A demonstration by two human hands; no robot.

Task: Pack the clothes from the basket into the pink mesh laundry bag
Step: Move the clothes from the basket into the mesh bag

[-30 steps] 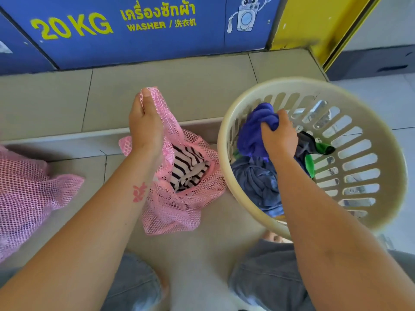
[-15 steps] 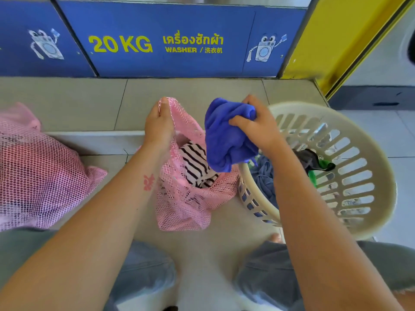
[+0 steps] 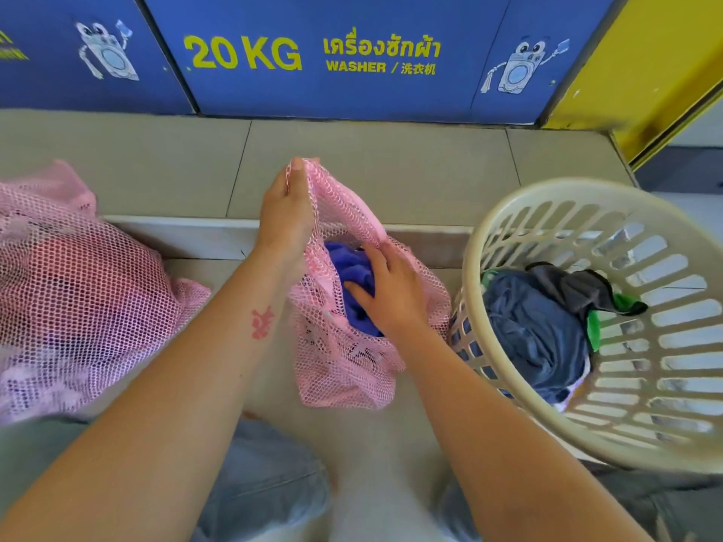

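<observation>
- Here, the bag (image 3: 344, 369) sits on the tiled floor (image 3: 375, 166) in the middle, between the person's knees and a low step, its mouth pulled up and open.
- The left hand (image 3: 287, 217) pinches the top edge of the mesh and holds it raised.
- The right hand (image 3: 387, 295) is inside the mouth, fingers spread and pressing on a blue cloth (image 3: 352, 271); whether it grips the cloth cannot be told.
- Just right of the bag, touching it, stands the basket (image 3: 665, 385), with dark blue, grey and green clothes (image 3: 536, 326) inside.
- At far left lies a second bag (image 3: 74, 299), full.
- Behind, a blue washer panel (image 3: 352, 56) reads "20 KG".
</observation>
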